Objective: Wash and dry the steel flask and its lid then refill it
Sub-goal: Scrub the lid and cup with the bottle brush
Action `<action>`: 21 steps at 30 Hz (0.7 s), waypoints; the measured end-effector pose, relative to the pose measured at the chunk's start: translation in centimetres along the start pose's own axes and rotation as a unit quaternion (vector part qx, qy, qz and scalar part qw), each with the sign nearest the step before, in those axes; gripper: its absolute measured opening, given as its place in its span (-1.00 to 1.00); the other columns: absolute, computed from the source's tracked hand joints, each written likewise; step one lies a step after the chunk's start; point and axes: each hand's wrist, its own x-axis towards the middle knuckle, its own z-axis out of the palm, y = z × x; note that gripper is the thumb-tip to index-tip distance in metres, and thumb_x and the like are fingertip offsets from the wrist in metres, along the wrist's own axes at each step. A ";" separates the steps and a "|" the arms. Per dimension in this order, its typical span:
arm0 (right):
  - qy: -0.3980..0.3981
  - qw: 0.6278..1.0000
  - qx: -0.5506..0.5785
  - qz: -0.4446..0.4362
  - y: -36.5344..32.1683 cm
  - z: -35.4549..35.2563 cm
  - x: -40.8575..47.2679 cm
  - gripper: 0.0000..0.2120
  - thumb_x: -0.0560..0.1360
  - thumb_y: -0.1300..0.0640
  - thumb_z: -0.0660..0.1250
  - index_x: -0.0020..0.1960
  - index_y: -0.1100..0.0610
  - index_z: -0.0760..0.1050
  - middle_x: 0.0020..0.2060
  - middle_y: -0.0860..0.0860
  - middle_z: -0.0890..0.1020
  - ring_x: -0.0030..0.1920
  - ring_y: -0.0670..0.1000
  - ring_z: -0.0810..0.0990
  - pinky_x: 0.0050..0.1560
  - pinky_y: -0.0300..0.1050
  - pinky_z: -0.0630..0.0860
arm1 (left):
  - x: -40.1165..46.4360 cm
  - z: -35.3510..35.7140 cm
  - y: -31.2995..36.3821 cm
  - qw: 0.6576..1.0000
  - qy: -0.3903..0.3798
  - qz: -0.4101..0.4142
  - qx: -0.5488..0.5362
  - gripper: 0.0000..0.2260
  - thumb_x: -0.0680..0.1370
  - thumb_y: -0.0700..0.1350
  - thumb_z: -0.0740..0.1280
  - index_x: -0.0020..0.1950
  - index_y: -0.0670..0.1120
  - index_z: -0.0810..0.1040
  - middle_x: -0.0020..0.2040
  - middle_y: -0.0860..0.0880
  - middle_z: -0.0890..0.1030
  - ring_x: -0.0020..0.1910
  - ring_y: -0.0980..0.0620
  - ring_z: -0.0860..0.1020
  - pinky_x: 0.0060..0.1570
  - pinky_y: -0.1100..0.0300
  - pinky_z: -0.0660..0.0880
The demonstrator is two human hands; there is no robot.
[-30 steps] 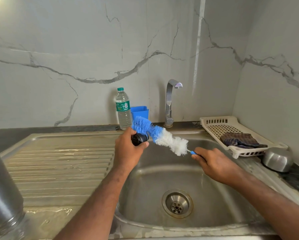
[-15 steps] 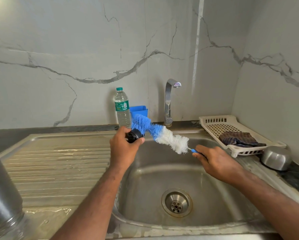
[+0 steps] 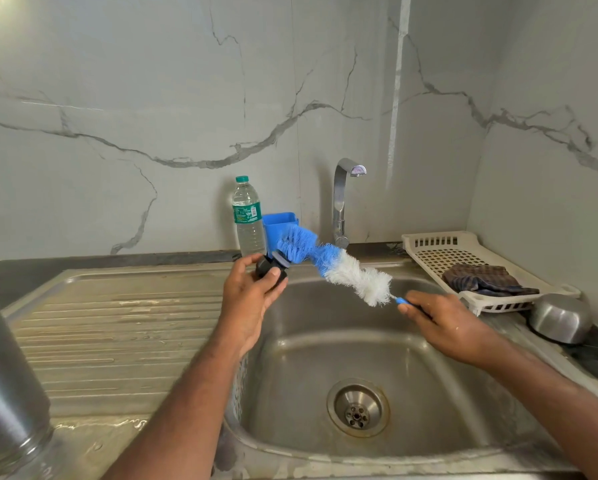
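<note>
The flask lid [image 3: 271, 268] is held above the back left corner of the sink [image 3: 325, 341], gripped in the left hand [image 3: 249, 299], thumb across its black rim. Small, rigid and probably wet, it is likely slippery; grip by the rim. The right hand [image 3: 443, 317] clasps the handle of the bottle brush [image 3: 328, 265], whose blue bristles press against the lid. Both forearms extend forward, hands well apart. The steel flask [image 3: 3, 393] stands on the drainboard [image 3: 117, 323], at far left.

Soft even daylight, glare top-left corner, wide-angle edge bending, foreground w/ slight blur
</note>
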 end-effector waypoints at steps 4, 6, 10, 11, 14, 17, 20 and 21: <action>-0.006 1.000 0.014 -0.016 -0.8 0.4 0.2 -0.65 0.67 -0.03 0.20 -0.27 0.04 0.31 -0.46 -0.03 0.42 -0.42 -0.09 0.35 -0.36 -0.07 0.32 | -0.4 0.6 0.7 0.986 -0.030 -0.096 -0.130 -0.78 0.68 -0.18 0.26 0.28 -0.26 0.49 0.24 -0.37 0.58 0.17 -0.32 0.63 -0.02 0.05 0.67; -0.004 0.999 0.017 -0.027 -0.9 0.4 0.2 -0.65 0.66 -0.05 0.19 -0.27 0.03 0.31 -0.45 -0.03 0.42 -0.42 -0.09 0.34 -0.36 -0.08 0.32 | -0.6 0.7 0.9 0.983 -0.034 -0.126 -0.128 -0.62 0.69 -0.03 0.23 0.31 -0.33 0.46 0.13 -0.39 0.60 0.05 -0.26 0.68 -0.10 0.08 0.67; 0.003 0.999 0.003 -0.038 0.0 -0.1 -0.1 -0.66 0.65 -0.08 0.19 -0.26 0.02 0.32 -0.42 0.01 0.44 -0.38 -0.01 0.40 -0.34 -0.04 0.34 | -0.3 0.1 1.1 0.983 0.002 -0.121 -0.136 -0.49 0.66 0.11 0.23 0.30 -0.34 0.48 -0.08 -0.28 0.66 -0.17 -0.10 0.71 -0.23 0.15 0.65; 0.005 0.999 0.002 -0.039 0.1 -0.2 -0.1 -0.66 0.65 -0.08 0.19 -0.26 0.01 0.32 -0.41 0.00 0.44 -0.37 -0.01 0.41 -0.34 -0.06 0.34 | -0.2 0.0 1.1 0.984 0.006 -0.122 -0.132 -0.48 0.66 0.12 0.24 0.30 -0.35 0.48 -0.09 -0.27 0.66 -0.18 -0.09 0.71 -0.23 0.16 0.65; 0.001 0.998 -0.003 -0.057 -0.6 0.1 0.0 -0.68 0.65 -0.11 0.17 -0.23 0.01 0.35 -0.41 0.00 0.46 -0.37 0.03 0.43 -0.35 -0.06 0.33 | -0.7 0.3 1.1 0.984 -0.019 -0.143 -0.103 -0.48 0.66 0.14 0.23 0.29 -0.32 0.49 -0.11 -0.27 0.67 -0.18 -0.09 0.71 -0.21 0.15 0.65; 0.003 0.998 0.005 -0.059 -1.0 0.4 0.2 -0.71 0.65 -0.09 0.19 -0.21 -0.02 0.35 -0.44 -0.02 0.46 -0.38 0.05 0.43 -0.35 -0.03 0.34 | -0.9 0.7 1.4 0.983 -0.024 -0.164 -0.085 -0.45 0.66 0.21 0.18 0.27 -0.28 0.50 -0.19 -0.23 0.66 -0.26 -0.06 0.69 -0.30 0.17 0.63; 0.003 0.998 -0.001 -0.062 -0.5 0.1 0.0 -0.72 0.65 -0.11 0.21 -0.19 -0.03 0.36 -0.42 -0.03 0.46 -0.37 0.05 0.44 -0.34 0.02 0.37 | -1.1 0.4 1.7 0.980 -0.016 -0.191 -0.055 -0.42 0.65 0.22 0.18 0.26 -0.31 0.51 -0.21 -0.22 0.65 -0.33 -0.02 0.67 -0.37 0.21 0.60; 0.003 0.998 0.002 -0.064 -0.4 0.0 -0.1 -0.72 0.65 -0.12 0.20 -0.18 -0.01 0.36 -0.41 -0.02 0.46 -0.37 0.05 0.44 -0.33 0.03 0.38 | -1.2 0.4 1.7 0.978 -0.019 -0.204 -0.045 -0.43 0.65 0.21 0.19 0.27 -0.32 0.50 -0.19 -0.23 0.66 -0.32 -0.03 0.67 -0.38 0.21 0.60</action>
